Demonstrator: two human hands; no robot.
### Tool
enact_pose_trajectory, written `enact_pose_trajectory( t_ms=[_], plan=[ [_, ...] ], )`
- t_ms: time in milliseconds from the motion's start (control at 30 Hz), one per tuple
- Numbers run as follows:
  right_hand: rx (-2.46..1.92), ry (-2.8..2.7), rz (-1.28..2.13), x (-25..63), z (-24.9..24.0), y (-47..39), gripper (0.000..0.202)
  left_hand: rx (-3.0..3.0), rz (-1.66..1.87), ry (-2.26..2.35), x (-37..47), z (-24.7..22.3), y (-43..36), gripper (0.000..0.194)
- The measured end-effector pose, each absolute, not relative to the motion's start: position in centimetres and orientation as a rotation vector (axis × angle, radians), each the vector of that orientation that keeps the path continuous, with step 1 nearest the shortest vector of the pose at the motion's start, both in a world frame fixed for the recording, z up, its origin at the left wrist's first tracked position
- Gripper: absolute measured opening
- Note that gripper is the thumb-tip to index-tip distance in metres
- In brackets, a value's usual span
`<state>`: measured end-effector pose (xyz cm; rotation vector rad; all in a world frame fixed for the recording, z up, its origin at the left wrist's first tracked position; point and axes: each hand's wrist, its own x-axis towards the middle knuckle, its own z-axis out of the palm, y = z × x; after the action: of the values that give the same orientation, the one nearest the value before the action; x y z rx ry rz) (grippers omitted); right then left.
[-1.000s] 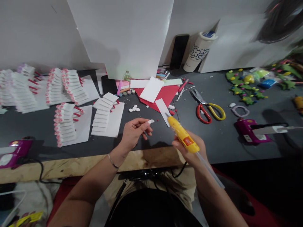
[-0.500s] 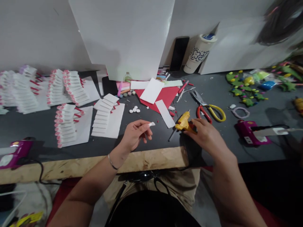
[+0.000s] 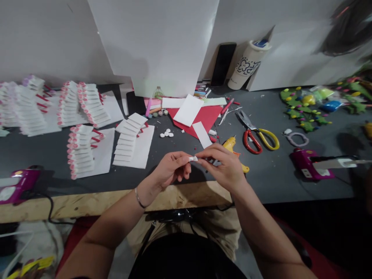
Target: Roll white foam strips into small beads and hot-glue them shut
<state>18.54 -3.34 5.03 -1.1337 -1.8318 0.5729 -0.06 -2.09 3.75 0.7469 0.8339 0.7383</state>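
Between thumb and fingertips, my left hand (image 3: 173, 167) pinches a small white piece (image 3: 192, 158), perhaps foam or paper. My right hand (image 3: 223, 164) reaches across from the other side, its fingertips closed on the same piece. Partly hidden behind that hand, a yellow glue gun (image 3: 230, 144) lies on the dark table. Just beyond the hands are a white paper strip (image 3: 201, 133) and a sheet of red paper (image 3: 209, 118) with a white card (image 3: 188, 110) on top. A few small white discs (image 3: 166, 133) rest farther left.
Scissors-like pliers (image 3: 252, 131) with red and yellow handles lie right of the glue gun. Fanned white pieces on cards (image 3: 139, 153) cover the left side. A tumbler (image 3: 247, 66) and a phone (image 3: 223, 64) stand at the back. Purple power adapters (image 3: 310, 164) sit at both sides.
My right hand has let go of the glue gun, which now lies on the table. It has moved left to meet my left hand at the white piece.
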Motion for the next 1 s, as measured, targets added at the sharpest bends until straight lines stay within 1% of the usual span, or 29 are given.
enact_pose_trajectory(
  t_ms=[167, 467, 733, 1000],
  plan=[
    [-1.164, -1.814, 0.578, 18.3, 5.2, -3.6, 0.010, 0.739, 0.734, 0.816, 0.0, 3.8, -2.1, 0.032],
    [-1.143, -1.785, 0.551, 18.2, 5.0, -3.7, 0.008, 0.749, 0.699, 0.775, 0.0, 3.5, -2.0, 0.038],
    [-1.076, -1.841, 0.512, 18.7, 4.8, -3.6, 0.006, 0.783, 0.678, 0.752, -0.2, 3.5, -2.0, 0.034],
    [-1.024, -1.950, 0.414, 19.2, 5.1, -3.7, 0.010, 0.843, 0.679, 0.802, 0.0, 3.2, -2.1, 0.030]
  ],
)
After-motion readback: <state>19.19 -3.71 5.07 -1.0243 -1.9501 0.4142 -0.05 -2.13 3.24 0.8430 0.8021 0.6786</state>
